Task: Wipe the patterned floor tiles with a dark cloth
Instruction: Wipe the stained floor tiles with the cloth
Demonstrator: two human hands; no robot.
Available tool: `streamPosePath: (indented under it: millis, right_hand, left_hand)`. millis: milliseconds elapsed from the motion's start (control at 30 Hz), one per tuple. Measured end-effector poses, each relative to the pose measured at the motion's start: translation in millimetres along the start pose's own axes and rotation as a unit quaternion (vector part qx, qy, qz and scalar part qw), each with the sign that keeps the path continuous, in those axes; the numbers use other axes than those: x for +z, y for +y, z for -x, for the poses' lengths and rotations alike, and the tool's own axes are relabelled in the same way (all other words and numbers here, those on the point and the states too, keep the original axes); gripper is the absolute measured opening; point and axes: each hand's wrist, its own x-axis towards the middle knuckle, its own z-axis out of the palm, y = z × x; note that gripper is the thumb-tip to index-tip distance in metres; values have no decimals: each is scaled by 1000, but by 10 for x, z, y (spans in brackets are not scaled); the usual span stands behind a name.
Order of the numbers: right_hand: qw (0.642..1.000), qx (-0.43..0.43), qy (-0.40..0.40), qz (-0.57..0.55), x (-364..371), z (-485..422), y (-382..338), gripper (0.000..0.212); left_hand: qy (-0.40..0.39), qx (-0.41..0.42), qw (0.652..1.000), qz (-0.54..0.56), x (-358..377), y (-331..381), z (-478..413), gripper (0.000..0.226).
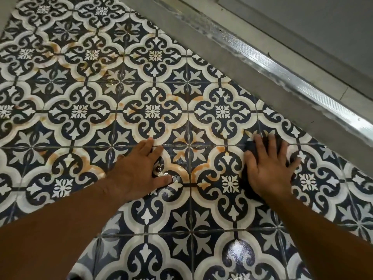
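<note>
**Floor wipe: cloth under right hand, near threshold**

The dark cloth (pixel 248 189) lies on the patterned floor tiles (pixel 187 81), pinned flat beneath the right hand (pixel 270 170). Its fingers are straight and spread, not curled. The cloth is mostly covered. Its visible portion is bunched and soft-edged, with its long axis running away from the person, tilted slightly right.

The left hand (pixel 137 170) rests flat on bare tile, fingers extended and close together, thumb apart.

The tiles are glossy, navy and white, with orange-brown stains (pixel 199 166). A ribbed metal strip (pixel 282 70) borders a grey sill (pixel 232 59).
</note>
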Motion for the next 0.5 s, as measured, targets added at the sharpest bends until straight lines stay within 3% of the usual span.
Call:
streamPosePath:
  millis: [167, 300, 400, 500]
  right_hand:
    - [992, -118, -22, 35, 86, 514, 305, 62]
    - [998, -58, -13, 25, -2, 376, 597, 70]
    - [1000, 3, 23, 3, -68, -21, 361, 71]
    - [1000, 2, 29, -4, -65, -294, 12, 72]
  left_hand:
    - [1, 4, 1000, 6, -23, -10, 1, 101]
    - [13, 9, 1000, 3, -1, -31, 10, 103]
    - [13, 7, 1000, 7, 33, -52, -16, 107]
    - [11, 9, 1000, 12, 53, -65, -36, 114]
